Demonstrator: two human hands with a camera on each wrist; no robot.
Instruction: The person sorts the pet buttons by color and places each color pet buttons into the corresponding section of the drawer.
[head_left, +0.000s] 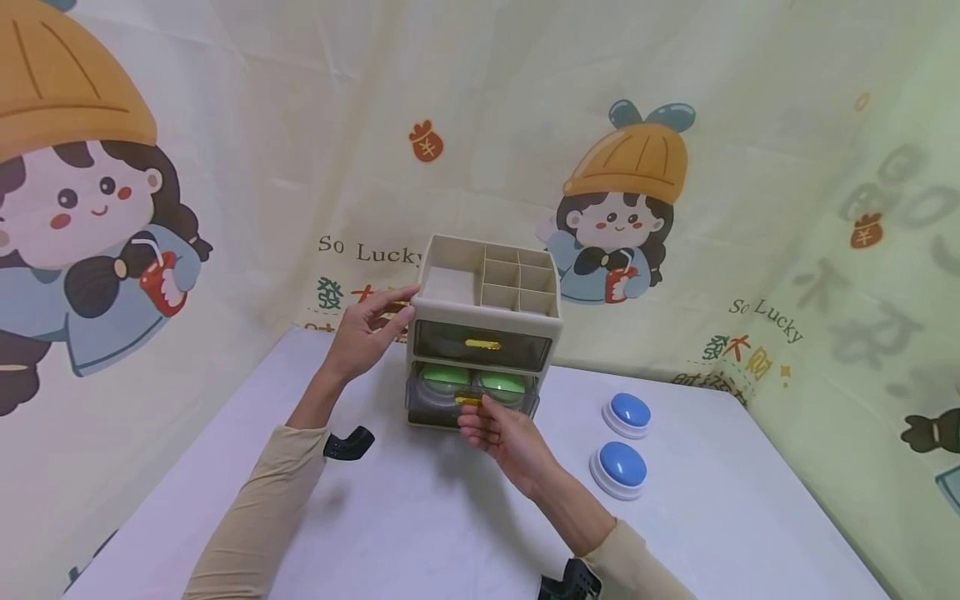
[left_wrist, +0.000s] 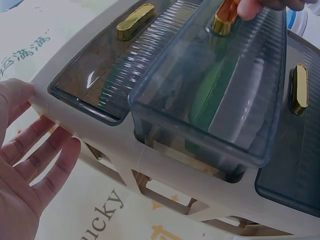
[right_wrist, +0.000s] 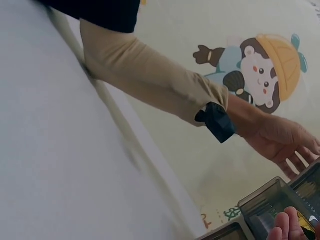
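A beige desktop drawer organizer (head_left: 487, 308) stands upright at the back of the table. Its smoky see-through drawer (left_wrist: 210, 100) is partly pulled out and holds two green-domed push buttons (head_left: 446, 377). My right hand (head_left: 510, 437) is at the front of that drawer, thumb and fingers pinching its gold handle (head_left: 468, 399). Spread along the organizer's upper left side, my left hand (head_left: 367, 332) touches it with fingertips near the top corner. Above the pulled drawer, the top drawer (head_left: 482, 345) is closed; a lower closed drawer (left_wrist: 295, 135) shows in the left wrist view.
Two blue-domed push buttons (head_left: 622, 467) with white bases sit on the white table (head_left: 720, 500), right of the organizer. The organizer's top has several compartments (head_left: 517, 279). A printed cloth (head_left: 480, 192) hangs close behind the table.
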